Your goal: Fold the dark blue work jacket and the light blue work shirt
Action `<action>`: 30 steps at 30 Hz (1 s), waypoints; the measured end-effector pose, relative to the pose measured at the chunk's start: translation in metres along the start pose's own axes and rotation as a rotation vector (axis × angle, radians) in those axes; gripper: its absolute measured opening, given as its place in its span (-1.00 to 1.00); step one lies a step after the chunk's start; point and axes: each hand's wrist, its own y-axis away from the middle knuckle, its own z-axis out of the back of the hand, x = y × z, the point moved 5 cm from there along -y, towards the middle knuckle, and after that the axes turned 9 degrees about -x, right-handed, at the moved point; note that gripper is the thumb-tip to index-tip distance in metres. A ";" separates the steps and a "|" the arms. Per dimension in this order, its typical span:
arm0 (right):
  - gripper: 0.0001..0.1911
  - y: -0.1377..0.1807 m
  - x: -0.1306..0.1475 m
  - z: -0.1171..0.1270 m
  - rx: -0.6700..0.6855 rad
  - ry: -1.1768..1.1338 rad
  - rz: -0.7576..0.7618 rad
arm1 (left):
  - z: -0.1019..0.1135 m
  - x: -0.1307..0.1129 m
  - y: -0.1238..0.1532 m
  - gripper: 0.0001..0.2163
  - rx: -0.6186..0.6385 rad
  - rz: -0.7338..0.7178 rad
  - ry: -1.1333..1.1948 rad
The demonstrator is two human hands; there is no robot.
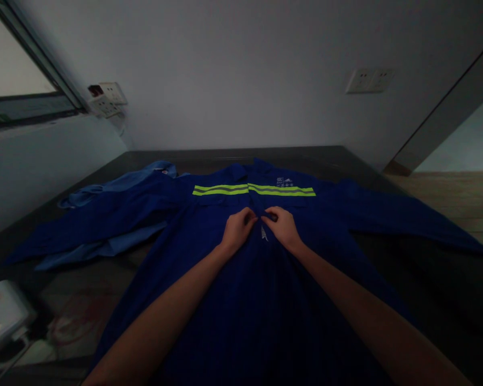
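Left hand (236,230) and right hand (282,226), both clamped on the front opening of a blue jacket (261,305) just below its yellow stripe (253,190), hold the edges together; the jacket lies flat on the table (306,155).

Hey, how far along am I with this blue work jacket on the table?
Done: the dark blue work jacket with yellow reflective stripes lies spread flat, front up, sleeves out. In hand: left hand and right hand pinch its front opening just below the stripes. Left: the lighter blue garment lies bunched, untouched, on the left.
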 end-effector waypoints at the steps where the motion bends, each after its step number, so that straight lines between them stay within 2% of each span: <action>1: -0.85 0.000 0.001 0.001 -0.017 -0.009 0.012 | 0.000 0.000 0.000 -0.96 0.001 0.002 0.005; 5: -0.80 -0.001 0.002 0.004 -0.027 -0.003 0.006 | -0.002 0.002 0.000 -0.98 0.026 0.016 -0.006; 10: -0.71 0.001 0.011 0.003 0.074 0.172 0.186 | -0.003 0.003 0.001 -0.98 0.051 0.035 -0.006; 13: -0.69 0.003 0.013 -0.001 0.134 0.210 0.205 | -0.003 0.002 0.001 -0.97 0.046 0.023 0.005; 16: -0.71 0.004 0.014 -0.004 0.139 0.179 0.199 | -0.001 0.001 0.000 -0.98 0.024 0.006 -0.005; 21: -0.74 -0.001 0.008 -0.005 0.156 0.078 0.069 | 0.001 -0.003 0.001 -0.97 -0.005 -0.021 -0.010; 25: -0.74 -0.005 0.000 -0.007 0.194 -0.096 -0.086 | 0.002 -0.003 0.000 -0.97 -0.008 0.004 -0.024; 29: -0.81 -0.004 -0.003 -0.010 0.218 -0.271 -0.179 | 0.003 -0.003 -0.001 -0.98 -0.022 0.027 -0.005; 30: -0.76 -0.003 -0.004 -0.011 0.230 -0.316 -0.209 | 0.003 -0.002 -0.001 -0.97 -0.024 0.036 0.010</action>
